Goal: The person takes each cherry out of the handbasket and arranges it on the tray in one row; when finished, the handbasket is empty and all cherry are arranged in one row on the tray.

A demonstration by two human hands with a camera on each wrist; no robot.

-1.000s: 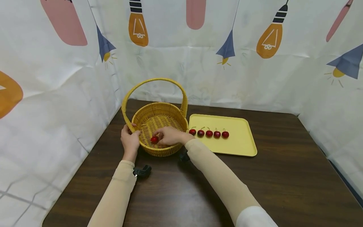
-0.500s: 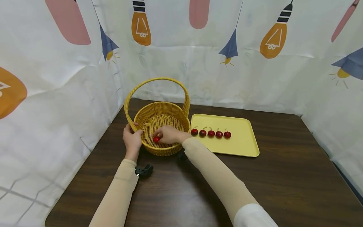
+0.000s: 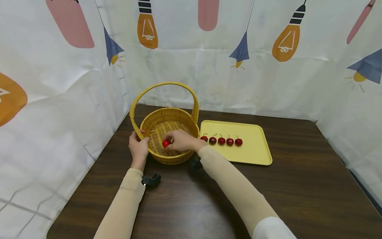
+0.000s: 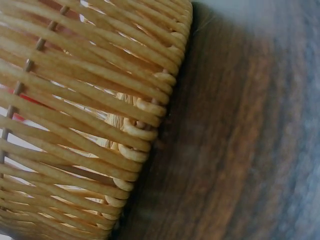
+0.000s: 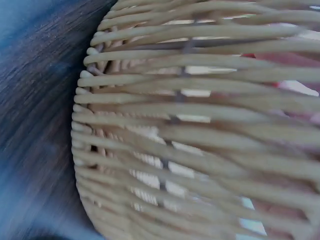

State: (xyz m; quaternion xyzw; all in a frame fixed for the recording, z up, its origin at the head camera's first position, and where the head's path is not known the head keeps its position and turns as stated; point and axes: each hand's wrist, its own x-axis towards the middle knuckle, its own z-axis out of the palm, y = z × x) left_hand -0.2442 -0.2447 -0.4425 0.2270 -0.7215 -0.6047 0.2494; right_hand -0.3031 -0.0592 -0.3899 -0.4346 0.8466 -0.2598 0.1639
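Observation:
My left hand (image 3: 138,150) holds the left side of a yellow woven basket (image 3: 170,160), at the rim where the tall arched handle comes down. Inside the basket's bowl, my right hand (image 3: 179,140) pinches a red cherry (image 3: 165,143) between fingertips and thumb, above the woven floor. From the left wrist, the basket wall (image 4: 75,120) fills much of the view, and a bit of red shows through its gaps. The right wrist view has the basket's other side (image 5: 190,135), blurred, with part of a hand and some red behind the weave.
Right of the basket lies a yellow tray (image 3: 253,149) with a row of several dark red cherries (image 3: 221,141), stems pointing away. The right forearm crosses over the tray's near left corner. Printed white cloth (image 3: 191,66) stands behind the brown table (image 3: 298,172).
The cherry and the right hand have risen slightly from low in the basket and shifted a little to the right. The left hand keeps its hold; the view sways slightly.

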